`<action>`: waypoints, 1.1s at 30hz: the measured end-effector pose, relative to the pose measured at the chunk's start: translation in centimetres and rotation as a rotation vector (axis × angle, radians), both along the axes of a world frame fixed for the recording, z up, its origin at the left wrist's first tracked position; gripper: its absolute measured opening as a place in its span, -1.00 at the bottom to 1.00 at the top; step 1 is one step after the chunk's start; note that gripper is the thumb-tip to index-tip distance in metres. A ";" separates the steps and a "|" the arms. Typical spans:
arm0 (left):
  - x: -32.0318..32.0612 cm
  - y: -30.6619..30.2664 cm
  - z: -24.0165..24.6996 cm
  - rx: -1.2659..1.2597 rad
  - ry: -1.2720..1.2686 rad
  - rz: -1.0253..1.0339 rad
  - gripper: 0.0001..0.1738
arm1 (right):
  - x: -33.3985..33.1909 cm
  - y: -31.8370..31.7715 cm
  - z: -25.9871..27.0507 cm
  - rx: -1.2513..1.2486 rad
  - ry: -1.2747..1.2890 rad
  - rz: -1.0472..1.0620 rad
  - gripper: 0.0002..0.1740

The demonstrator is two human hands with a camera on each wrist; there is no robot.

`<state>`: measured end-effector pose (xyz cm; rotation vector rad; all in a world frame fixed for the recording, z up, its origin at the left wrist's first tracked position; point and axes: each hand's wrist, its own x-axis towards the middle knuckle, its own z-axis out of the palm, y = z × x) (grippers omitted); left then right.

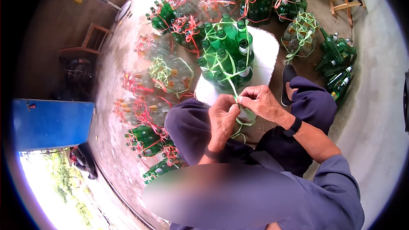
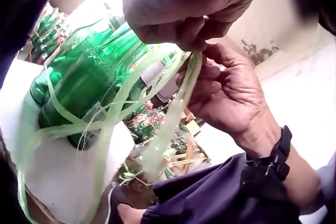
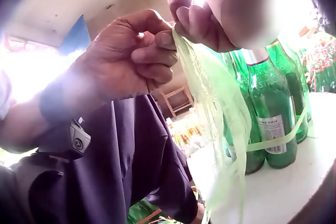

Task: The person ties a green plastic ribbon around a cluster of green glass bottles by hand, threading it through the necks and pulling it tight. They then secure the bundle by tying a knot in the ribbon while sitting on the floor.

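Note:
Several green bottles (image 1: 221, 55) stand upright in a cluster on a white board (image 1: 266, 51), with pale green plastic strap (image 1: 232, 81) criss-crossing their necks and running round their sides. The left hand (image 1: 223, 119) pinches the strap at the near side of the cluster. Against it, the right hand (image 1: 264, 104) pinches the same strap between thumb and fingers. Loose strap ends (image 2: 173, 113) hang below the fingers in the left wrist view, and a wide, crinkled length (image 3: 220, 108) hangs down in the right wrist view. The exact crossing between the fingertips is hidden.
Bundles of clear and green bottles tied with red strap (image 1: 181, 30) stand left of and beyond the board. Loose green bottles (image 1: 336, 55) lie at the right near a wooden stool (image 1: 345, 2). The person's knees (image 1: 315, 102) flank the board's near end.

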<state>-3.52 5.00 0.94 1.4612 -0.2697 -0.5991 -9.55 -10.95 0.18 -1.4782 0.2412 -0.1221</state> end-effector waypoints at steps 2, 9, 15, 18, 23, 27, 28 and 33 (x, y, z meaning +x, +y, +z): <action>0.1 -0.1 0.2 -0.030 0.032 -0.005 -0.87 | 0.1 0.1 -0.1 0.029 0.011 0.005 -0.82; -0.3 -0.3 -1.1 0.067 -0.180 0.017 -0.89 | 0.0 0.5 -0.1 -0.213 -0.129 -0.077 -0.84; -0.3 -0.5 0.0 0.306 -0.400 0.029 -0.89 | -0.1 0.6 -0.1 -0.381 -0.236 -0.122 -0.89; -0.3 -0.7 0.5 0.397 -0.507 0.012 -0.88 | -0.1 0.6 -0.4 -0.479 -0.291 -0.132 -0.90; -0.2 -0.9 0.7 0.439 -0.620 0.006 -0.88 | -0.2 0.4 -0.2 -0.448 -0.285 -0.122 -0.90; -0.3 -1.2 0.5 0.395 -0.576 0.055 -0.90 | -0.1 0.4 0.0 -0.319 -0.236 -0.108 -0.89; -0.3 -1.2 0.4 0.390 -0.576 0.066 -0.90 | -0.1 0.4 0.0 -0.303 -0.225 -0.106 -0.89; -0.2 -0.9 0.3 0.396 -0.585 0.068 -0.88 | -0.1 0.7 0.0 -0.172 -0.132 -0.100 -0.85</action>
